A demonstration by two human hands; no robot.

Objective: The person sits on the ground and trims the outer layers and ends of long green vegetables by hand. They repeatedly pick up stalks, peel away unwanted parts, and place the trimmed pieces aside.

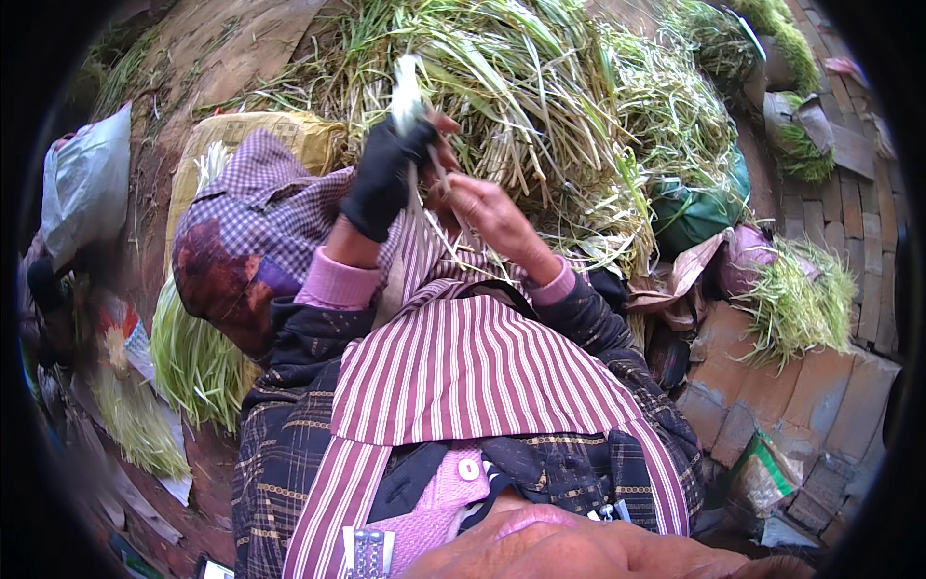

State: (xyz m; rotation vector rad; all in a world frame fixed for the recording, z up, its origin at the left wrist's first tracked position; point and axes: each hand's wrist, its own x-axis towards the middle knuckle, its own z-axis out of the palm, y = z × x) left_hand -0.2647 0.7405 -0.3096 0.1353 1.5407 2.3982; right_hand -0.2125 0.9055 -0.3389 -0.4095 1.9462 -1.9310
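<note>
My left hand [380, 177], in a black glove with bare fingertips, is closed around a small bunch of leafy stalks. The bunch's white ends [406, 87] point away from me and are blurred. Thin pale leaves [419, 217] hang below the glove towards my lap. My right hand [495, 210] is bare and pinches some thin strands just below and right of the glove. Beyond both hands lies a large heap of long green leaves with pale stalks [506, 94], probably chives or a similar plant.
Beside my left knee, a sorted bundle with green leaves [195, 362] rests on a yellow woven sack [246, 130]. Another bundle [137, 427] lies farther left, near a white sack [87, 181]. Loose trimmings [658, 101] cover a green bag [705, 203] at right, near brick paving [868, 246].
</note>
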